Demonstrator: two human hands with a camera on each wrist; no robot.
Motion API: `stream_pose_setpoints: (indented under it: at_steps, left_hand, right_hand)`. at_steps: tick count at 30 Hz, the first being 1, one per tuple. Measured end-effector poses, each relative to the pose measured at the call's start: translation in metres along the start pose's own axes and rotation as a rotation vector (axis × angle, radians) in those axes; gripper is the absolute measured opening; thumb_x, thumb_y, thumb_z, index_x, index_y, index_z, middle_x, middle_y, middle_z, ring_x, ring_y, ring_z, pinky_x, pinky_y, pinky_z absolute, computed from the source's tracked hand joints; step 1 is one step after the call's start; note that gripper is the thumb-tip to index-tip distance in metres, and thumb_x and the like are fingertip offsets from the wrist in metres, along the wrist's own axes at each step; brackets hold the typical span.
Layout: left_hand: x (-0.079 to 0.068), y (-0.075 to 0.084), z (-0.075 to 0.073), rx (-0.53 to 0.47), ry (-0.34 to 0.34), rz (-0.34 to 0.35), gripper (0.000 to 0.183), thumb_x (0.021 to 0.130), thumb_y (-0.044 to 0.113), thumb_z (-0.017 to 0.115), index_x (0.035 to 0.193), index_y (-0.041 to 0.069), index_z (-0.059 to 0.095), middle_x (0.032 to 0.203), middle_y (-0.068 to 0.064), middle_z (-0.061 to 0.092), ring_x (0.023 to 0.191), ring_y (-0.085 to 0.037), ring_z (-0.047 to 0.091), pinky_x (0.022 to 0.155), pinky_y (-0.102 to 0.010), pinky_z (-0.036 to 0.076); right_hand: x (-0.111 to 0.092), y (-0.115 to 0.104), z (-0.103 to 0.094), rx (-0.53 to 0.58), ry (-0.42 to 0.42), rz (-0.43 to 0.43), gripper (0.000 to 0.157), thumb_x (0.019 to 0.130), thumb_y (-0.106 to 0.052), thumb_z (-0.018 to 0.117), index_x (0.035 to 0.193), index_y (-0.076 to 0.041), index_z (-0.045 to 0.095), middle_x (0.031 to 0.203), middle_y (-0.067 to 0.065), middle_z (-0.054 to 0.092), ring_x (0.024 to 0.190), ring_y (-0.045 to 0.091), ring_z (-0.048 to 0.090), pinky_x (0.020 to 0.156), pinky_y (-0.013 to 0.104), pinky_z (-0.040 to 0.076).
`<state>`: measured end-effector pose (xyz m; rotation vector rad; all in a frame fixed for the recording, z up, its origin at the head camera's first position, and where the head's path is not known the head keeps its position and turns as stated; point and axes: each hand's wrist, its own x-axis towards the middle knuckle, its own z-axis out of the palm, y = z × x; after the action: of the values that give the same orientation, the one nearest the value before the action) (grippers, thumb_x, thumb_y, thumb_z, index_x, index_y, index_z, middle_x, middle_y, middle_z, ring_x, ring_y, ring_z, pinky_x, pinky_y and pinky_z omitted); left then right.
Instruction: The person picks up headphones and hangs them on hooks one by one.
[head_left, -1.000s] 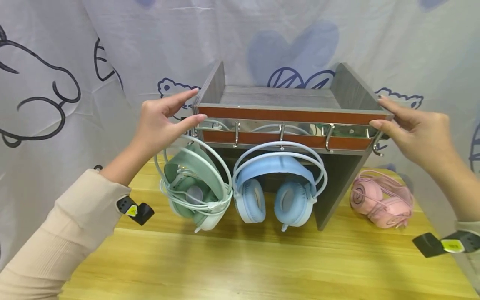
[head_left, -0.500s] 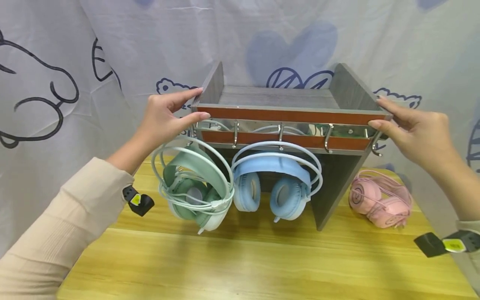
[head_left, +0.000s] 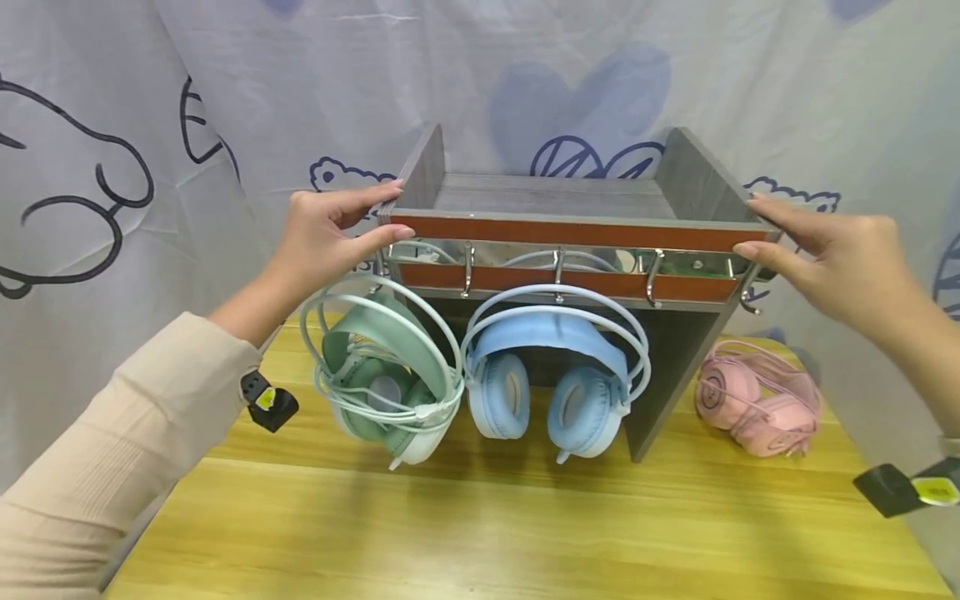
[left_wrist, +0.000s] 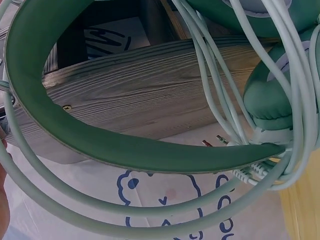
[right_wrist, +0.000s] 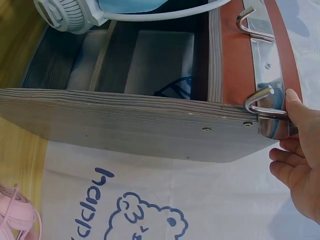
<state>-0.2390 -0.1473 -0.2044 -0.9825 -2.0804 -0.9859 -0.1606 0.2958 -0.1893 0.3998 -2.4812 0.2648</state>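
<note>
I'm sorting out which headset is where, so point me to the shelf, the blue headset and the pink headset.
Shelf [head_left: 577, 228]: head view, upper brown strip of its front.
Blue headset [head_left: 551, 332]: head view, padded headband.
Pink headset [head_left: 777, 422]: head view, an ear cup.

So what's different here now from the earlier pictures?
The blue headphones swayed: their ear cups lifted half a second ago and have dropped again. The left hand edged inward over the corner of the rack. The right hand stays at the opposite corner; the green headphones still hang, and the pink headphones still lie on the table.
</note>
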Motion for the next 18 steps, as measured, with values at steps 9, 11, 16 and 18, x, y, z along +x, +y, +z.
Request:
stream_pose_setpoints:
  at_steps: [9, 11, 16, 18]
  left_hand:
    - [-0.001, 0.001, 0.000, -0.016, -0.002, 0.011, 0.040, 0.069, 0.001, 0.078, 0.107, -0.006, 0.066, 0.111, -0.017, 0.066, 0.105, -0.023, 0.063, 0.090, -0.011, 0.048]
    - [-0.001, 0.003, -0.001, -0.026, -0.001, 0.018, 0.040, 0.069, 0.000, 0.078, 0.107, -0.006, 0.066, 0.111, -0.018, 0.066, 0.105, -0.023, 0.063, 0.090, -0.012, 0.049]
    - [-0.001, 0.006, 0.000, -0.046, 0.007, -0.001, 0.040, 0.069, -0.001, 0.078, 0.107, -0.006, 0.066, 0.111, -0.017, 0.066, 0.105, -0.023, 0.063, 0.089, -0.013, 0.049]
    - [-0.002, 0.007, 0.000, -0.050, 0.009, -0.013, 0.040, 0.069, -0.001, 0.078, 0.107, -0.006, 0.066, 0.111, -0.017, 0.066, 0.105, -0.022, 0.063, 0.089, -0.012, 0.049]
  right_hand:
    - [-0.002, 0.017, -0.004, 0.251, -0.038, 0.135, 0.042, 0.088, -0.024, 0.064, 0.128, -0.010, 0.057, 0.125, -0.007, 0.059, 0.096, -0.019, 0.055, 0.072, -0.006, 0.039]
    - [-0.005, 0.021, -0.005, 0.320, -0.007, 0.182, 0.039, 0.091, -0.023, 0.060, 0.129, -0.015, 0.056, 0.122, -0.019, 0.057, 0.083, -0.032, 0.042, 0.074, -0.007, 0.035]
    - [-0.012, 0.027, -0.004, 0.347, 0.009, 0.323, 0.038, 0.096, -0.031, 0.049, 0.134, -0.030, 0.048, 0.132, -0.021, 0.050, 0.098, -0.026, 0.039, 0.102, 0.006, 0.032]
    - [-0.015, 0.030, -0.002, 0.348, 0.019, 0.364, 0.039, 0.096, -0.033, 0.048, 0.135, -0.030, 0.047, 0.133, -0.022, 0.049, 0.104, -0.024, 0.039, 0.107, 0.011, 0.031]
